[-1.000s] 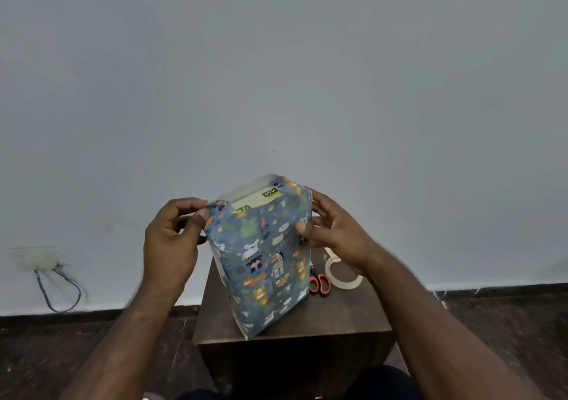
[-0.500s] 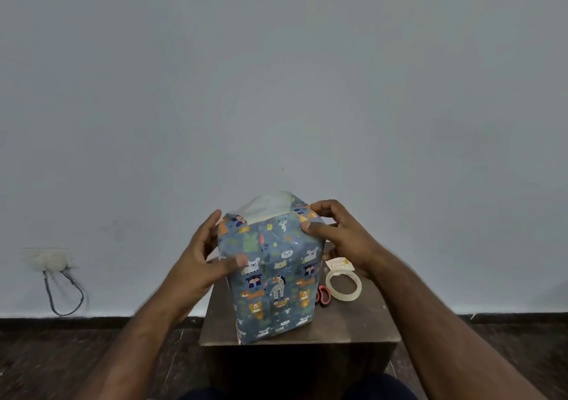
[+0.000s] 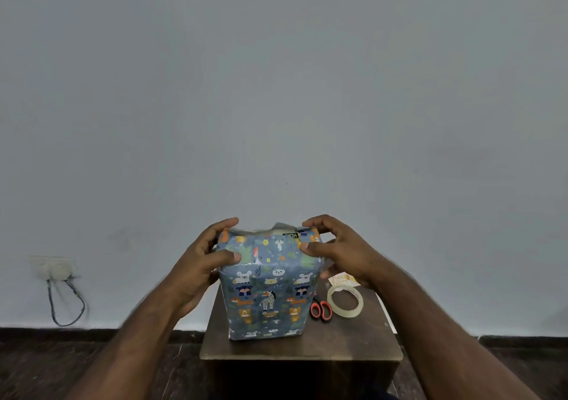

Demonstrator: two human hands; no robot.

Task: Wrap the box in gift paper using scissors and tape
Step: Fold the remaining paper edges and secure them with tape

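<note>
Head view: the box (image 3: 266, 289) stands upright on the small table (image 3: 353, 343), long axis vertical, its open paper end on top between your hands. Your left hand (image 3: 203, 264) and right hand (image 3: 341, 253) each pinch an upper corner, thumbs in front. Scissors (image 3: 320, 309) and tape (image 3: 345, 301) lie just right of the box, nearer your right hand.

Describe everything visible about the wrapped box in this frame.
The wrapped box stands upright on the small dark wooden table, left of the scissors and tape roll. Blue gift paper printed with cartoon animals covers its near face. The top end is unfinished: a bit of the box with a dark label shows there. The left hand and right hand grip its upper corners, thumbs on the near face.
</note>
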